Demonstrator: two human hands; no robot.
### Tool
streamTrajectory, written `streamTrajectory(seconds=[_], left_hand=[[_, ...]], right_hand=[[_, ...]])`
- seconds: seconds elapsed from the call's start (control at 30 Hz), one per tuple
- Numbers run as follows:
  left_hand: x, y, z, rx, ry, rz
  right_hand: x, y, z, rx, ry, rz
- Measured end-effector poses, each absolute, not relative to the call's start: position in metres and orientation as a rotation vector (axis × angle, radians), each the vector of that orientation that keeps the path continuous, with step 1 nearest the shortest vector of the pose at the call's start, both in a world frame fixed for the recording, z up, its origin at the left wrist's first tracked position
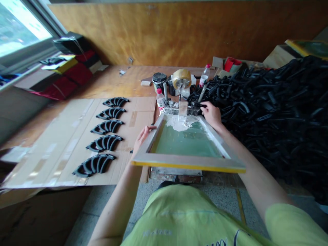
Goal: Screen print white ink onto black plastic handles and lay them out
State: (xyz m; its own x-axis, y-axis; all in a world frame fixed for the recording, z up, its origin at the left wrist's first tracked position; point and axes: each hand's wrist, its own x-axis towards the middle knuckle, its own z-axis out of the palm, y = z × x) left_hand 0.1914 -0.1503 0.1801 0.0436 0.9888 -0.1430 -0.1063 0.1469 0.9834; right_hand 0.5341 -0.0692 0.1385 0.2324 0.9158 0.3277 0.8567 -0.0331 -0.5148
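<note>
A worker is gripping the L rail of a wood screen-printing frame (188,163) w/ the left hand (141,136), while the right hand (211,114) is touching black pcs at the frame's far-R corner, grip unclear, beside a big pile of black plastic parts (276,112). Five curved black pcs (104,142) are lying in a column on a cardboard sheet (64,150) at L; a tape roll (181,78) and ink can (159,80) are sitting beyond the frame.

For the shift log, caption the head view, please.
Left hand grips the screen frame; right hand touches the pile of black parts.
</note>
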Motion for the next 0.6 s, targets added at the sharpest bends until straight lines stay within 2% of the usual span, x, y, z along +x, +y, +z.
streamTrajectory(seconds=[0.1,0.2,0.3,0.43,0.53,0.6], left_hand=[[0.209,-0.127,0.204,1.028,1.018,1.304],[0.225,-0.117,0.207,0.93,1.014,1.344],[0.243,-0.136,0.178,0.77,1.083,1.239],[0.256,-0.183,0.121,0.612,1.127,0.732],[0.229,-0.202,0.09,0.645,1.258,0.763],[0.185,-0.203,0.074,0.704,1.413,0.841]], right_hand=[[0.552,-0.097,0.102,-1.978,-1.53,0.278],[0.527,-0.127,0.071,-1.748,-1.895,0.4],[0.481,-0.15,0.068,-1.656,-2.114,0.289],[0.425,-0.184,0.087,-1.564,-2.144,0.151],[0.421,-0.21,0.091,-1.292,-2.311,0.289],[0.453,-0.23,0.085,-1.425,-2.287,0.36]])
